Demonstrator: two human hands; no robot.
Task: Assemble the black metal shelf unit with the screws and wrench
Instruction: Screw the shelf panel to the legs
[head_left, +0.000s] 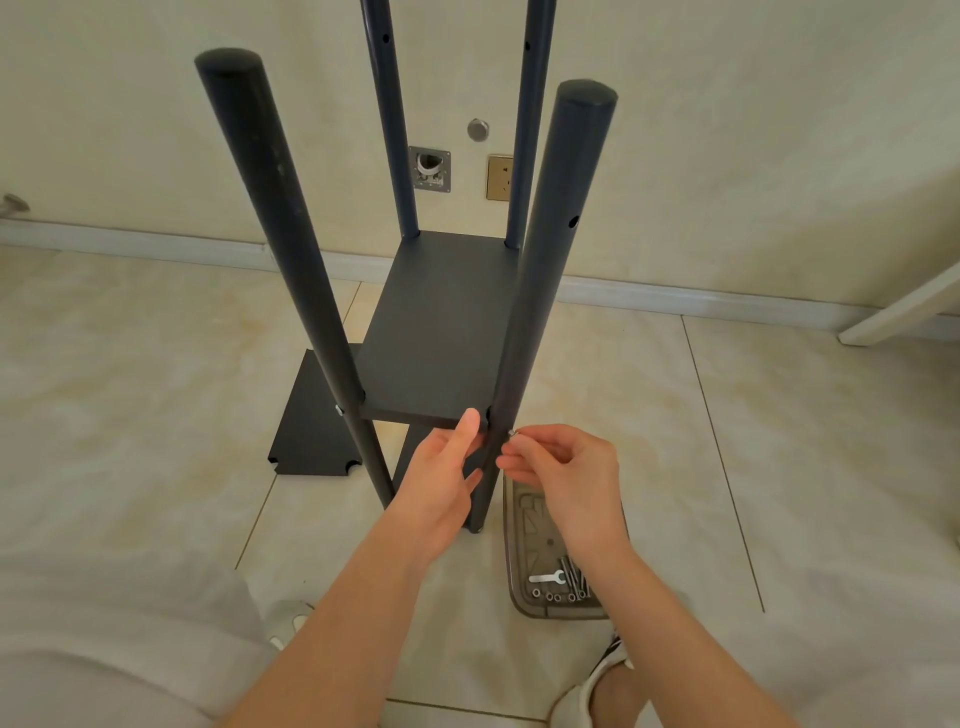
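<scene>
Our left hand grips the front right pole of the black shelf unit, which stands on the floor. Our right hand pinches a screw against this pole. The wrench lies in the tray beside.

A home room: tiled floor, skirting board, wall socket.

Black shelf unit, upright: four round posts, one panel fixed low between them. A second panel lies flat at its left. One screw meets the front-right post; spare screws and silver wrench lie near its foot.
</scene>
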